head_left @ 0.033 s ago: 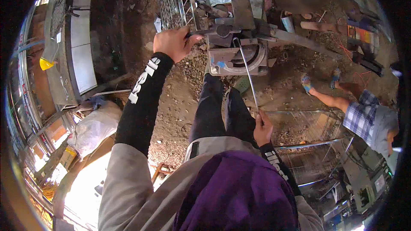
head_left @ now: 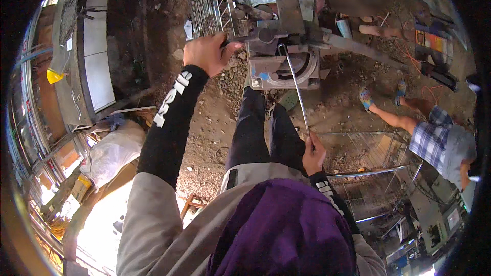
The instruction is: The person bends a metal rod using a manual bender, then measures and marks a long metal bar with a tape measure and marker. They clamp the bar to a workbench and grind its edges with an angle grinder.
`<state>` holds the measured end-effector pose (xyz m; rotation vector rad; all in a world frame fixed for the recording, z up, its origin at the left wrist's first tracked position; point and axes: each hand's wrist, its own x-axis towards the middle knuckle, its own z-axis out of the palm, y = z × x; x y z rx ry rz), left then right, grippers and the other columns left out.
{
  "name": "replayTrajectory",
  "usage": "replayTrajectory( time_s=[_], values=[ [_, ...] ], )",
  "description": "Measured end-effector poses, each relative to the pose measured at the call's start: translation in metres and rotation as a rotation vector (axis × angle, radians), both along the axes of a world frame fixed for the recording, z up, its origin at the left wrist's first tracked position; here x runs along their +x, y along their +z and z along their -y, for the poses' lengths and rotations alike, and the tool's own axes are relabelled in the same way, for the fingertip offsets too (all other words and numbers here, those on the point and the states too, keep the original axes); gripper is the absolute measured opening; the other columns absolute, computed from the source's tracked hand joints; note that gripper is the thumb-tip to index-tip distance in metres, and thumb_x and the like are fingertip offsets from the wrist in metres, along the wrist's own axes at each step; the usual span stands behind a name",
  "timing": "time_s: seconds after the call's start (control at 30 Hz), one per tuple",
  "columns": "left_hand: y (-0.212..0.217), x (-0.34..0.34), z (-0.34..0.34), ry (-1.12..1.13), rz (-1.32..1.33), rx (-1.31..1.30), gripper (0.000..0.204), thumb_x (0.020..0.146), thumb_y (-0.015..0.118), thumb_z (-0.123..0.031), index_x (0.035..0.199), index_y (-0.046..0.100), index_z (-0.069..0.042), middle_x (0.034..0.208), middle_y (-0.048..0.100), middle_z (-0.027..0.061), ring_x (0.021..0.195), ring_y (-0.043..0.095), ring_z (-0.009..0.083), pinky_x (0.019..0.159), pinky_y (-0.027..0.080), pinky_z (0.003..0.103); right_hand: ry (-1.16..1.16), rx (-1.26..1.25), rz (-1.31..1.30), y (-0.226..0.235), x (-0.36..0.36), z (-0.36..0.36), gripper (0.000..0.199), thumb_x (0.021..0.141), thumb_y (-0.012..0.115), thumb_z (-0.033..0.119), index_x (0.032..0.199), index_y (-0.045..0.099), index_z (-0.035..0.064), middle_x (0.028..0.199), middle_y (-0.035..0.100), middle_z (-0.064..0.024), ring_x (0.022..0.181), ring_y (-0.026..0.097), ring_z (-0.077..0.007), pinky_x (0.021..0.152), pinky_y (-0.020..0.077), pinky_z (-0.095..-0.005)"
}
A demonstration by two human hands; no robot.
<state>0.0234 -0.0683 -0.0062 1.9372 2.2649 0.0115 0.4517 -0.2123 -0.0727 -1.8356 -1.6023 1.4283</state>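
Observation:
A metal bending machine or vise (head_left: 299, 74), with a curved slot in its grey base, stands in front of my feet. My left hand (head_left: 206, 54) is closed round the end of a dark metal handle (head_left: 250, 39) on the machine's left side. A thin silvery metal rod (head_left: 296, 86) slants from the machine's jaws back toward me, its far end bent into a small hook. My right hand (head_left: 314, 154) pinches the near end of this rod, beside my right thigh. Where the hook meets the jaws, the exact contact is hard to make out.
A long metal bar (head_left: 365, 52) runs out right from the machine. A wire rack (head_left: 217, 2) stands at the far left of it. Another person (head_left: 442, 145) is at the right, above a clear-panelled metal frame (head_left: 376, 148). A plastic-wrapped bundle (head_left: 115, 156) lies left.

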Motion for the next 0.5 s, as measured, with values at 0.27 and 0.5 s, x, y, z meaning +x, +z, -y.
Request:
replayTrajectory(
  time_s=[0.27, 0.5],
  values=[
    [0.003, 0.055, 0.021, 0.407, 0.068, -0.092, 0.062, 0.097, 0.042, -0.067, 0.089, 0.063, -0.009, 0.073, 0.069, 0.0202, 0.072, 0.068, 0.0433, 0.065, 0.052, 0.054, -0.049, 0.077, 0.039, 0.010, -0.014, 0.002, 0.032, 0.103, 0.058, 0.020, 0.124, 0.067, -0.0028, 0.114, 0.072, -0.0191, 0.108, 0.068, -0.0255, 0.094, 0.0503, -0.0356],
    [0.004, 0.073, 0.027, 0.600, 0.540, -0.214, 0.065, 0.099, 0.042, -0.065, 0.090, 0.063, -0.004, 0.077, 0.065, 0.0266, 0.081, 0.064, 0.0466, 0.069, 0.048, 0.052, -0.076, 0.058, 0.085, 0.008, -0.008, 0.002, 0.030, 0.102, 0.059, 0.017, 0.123, 0.067, -0.0031, 0.113, 0.072, -0.0190, 0.106, 0.069, -0.0253, 0.091, 0.0508, -0.0340]
  ],
)
